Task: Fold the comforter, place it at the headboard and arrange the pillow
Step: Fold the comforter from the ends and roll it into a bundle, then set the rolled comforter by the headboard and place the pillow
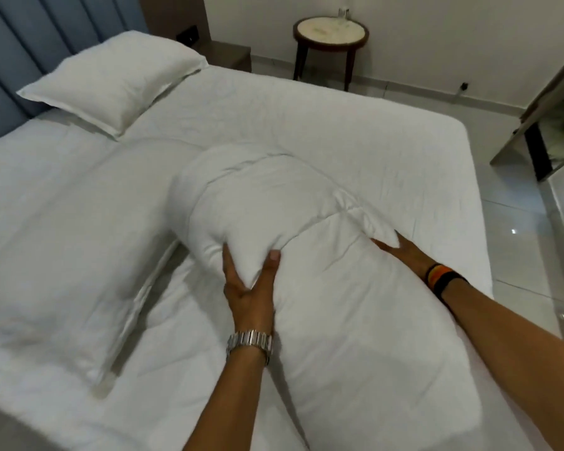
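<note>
A white quilted comforter [339,304], folded into a thick bundle, lies across the middle of the bed. My left hand [248,288], with a metal watch on its wrist, pinches a bulging fold of it between thumb and fingers. My right hand [404,255], wearing a striped wristband, grips the comforter's right-hand corner, and the cloth hides its fingertips. One white pillow [111,79] leans on the blue padded headboard [13,43] at the far left. A second white pillow [62,239] with a flanged edge lies flat to the left of the comforter.
The white fitted sheet [339,125] covers the mattress beyond the bundle. A round side table [331,32] stands by the far wall and a low nightstand [232,53] sits beside the headboard. A framed panel [551,125] leans at the right over the glossy tiled floor [518,239].
</note>
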The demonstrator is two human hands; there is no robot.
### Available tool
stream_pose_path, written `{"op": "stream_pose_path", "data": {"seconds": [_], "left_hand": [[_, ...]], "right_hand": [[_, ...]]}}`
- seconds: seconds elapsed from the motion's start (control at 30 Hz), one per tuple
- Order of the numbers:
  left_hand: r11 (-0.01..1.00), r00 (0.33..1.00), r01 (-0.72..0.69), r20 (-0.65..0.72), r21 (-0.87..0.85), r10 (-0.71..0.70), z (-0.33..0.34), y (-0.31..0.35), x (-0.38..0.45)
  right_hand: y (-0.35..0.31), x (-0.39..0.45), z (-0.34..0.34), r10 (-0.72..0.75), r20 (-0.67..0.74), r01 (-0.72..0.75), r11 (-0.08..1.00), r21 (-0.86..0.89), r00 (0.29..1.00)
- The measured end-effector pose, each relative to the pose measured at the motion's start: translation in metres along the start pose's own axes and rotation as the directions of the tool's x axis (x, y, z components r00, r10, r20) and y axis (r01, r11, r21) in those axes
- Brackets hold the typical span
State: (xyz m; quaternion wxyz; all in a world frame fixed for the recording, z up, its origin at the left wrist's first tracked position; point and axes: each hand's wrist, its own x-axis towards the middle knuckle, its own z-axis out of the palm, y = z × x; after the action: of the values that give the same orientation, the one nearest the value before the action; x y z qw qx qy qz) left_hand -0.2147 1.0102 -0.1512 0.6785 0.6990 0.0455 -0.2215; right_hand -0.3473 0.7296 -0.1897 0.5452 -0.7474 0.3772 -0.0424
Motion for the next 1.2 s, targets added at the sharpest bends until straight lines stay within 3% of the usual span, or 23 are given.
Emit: {"op": "stream_pose_path", "data": {"seconds": [0.2,0.47,0.57,0.73,0.97,1.2], "left_hand": [[0.991,0.966,-0.126,0.232,0.045,0.113,-0.073,0.08,0.046],[0.947,0.835,-0.291,0.519,0.136,0.182,-0.181,0.191,0.147],[0.922,0.813,-0.347,0.545,0.17,0.206,-0.226,0.229,0.188],[0.885,0.816,-0.42,0.51,0.2,0.272,-0.314,0.281,0.25],[0.884,0.82,-0.414,0.511,0.217,0.259,-0.422,0.345,0.352],[0.858,0.81,-0.437,0.532,0.27,0.246,-0.517,0.421,0.545]], "right_hand": [[-0.065,-0.076,0.084,-0.009,-0.21,0.041,0.987,0.153,0.978],[-0.166,-0.11,0.212,0.047,-0.464,0.061,0.975,0.216,0.885],[-0.211,-0.105,0.265,0.055,-0.477,0.056,0.975,0.215,0.877],[-0.297,-0.093,0.367,-0.012,-0.495,0.169,0.947,0.273,0.869],[-0.396,-0.053,0.493,0.017,-0.51,0.242,0.867,0.436,0.86],[-0.505,0.087,0.642,0.029,-0.549,0.264,0.855,0.446,0.835]]}}
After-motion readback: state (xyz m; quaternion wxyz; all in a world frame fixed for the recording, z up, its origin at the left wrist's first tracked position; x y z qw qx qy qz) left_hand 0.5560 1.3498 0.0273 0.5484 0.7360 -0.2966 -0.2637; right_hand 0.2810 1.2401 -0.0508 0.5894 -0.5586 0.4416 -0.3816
